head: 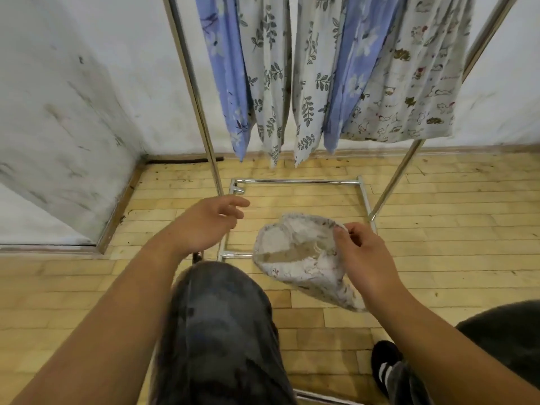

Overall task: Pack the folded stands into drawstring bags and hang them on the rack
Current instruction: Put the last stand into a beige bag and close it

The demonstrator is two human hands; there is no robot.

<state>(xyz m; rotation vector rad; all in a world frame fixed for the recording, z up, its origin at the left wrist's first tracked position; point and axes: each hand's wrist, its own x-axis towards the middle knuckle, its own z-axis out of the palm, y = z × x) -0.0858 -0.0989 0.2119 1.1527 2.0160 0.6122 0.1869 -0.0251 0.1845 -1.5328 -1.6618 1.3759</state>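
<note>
One head-worn view looks down past the person's two bare forearms at a corner of a room.

The right hand (368,252) pinches the rim of a drawstring bag (298,258) between thumb and fingers, holding it in the air above the floor. The bag is pale cloth with a small faint print. Its mouth gapes open toward the camera and its body trails down to a point. It looks thin, soft and very light, with no stiffness of its own, so it probably sags shut unless the rim is held wide. The hemmed rim, where the cord runs, looks like the surest place to grip. Whether anything is inside cannot be told, and no folded stand shows plainly.

The left hand (210,220) is open, fingers loosely spread, and holds nothing. It hovers to the left of the bag, apart from it.

Beyond the hands stands a chrome rack (201,112) with slanted uprights and a rectangular base frame (292,181) lying on the floor. Several long cloth bags (271,83) hang from it side by side, in blue floral, grey leaf and small animal prints.

The floor (438,200) is pale wood strip, worn and speckled. The white walls (58,112) are scuffed with dark marks. A knee in dark trousers (222,317) and a black shoe with white stripes (385,363) fill the bottom of the view.
</note>
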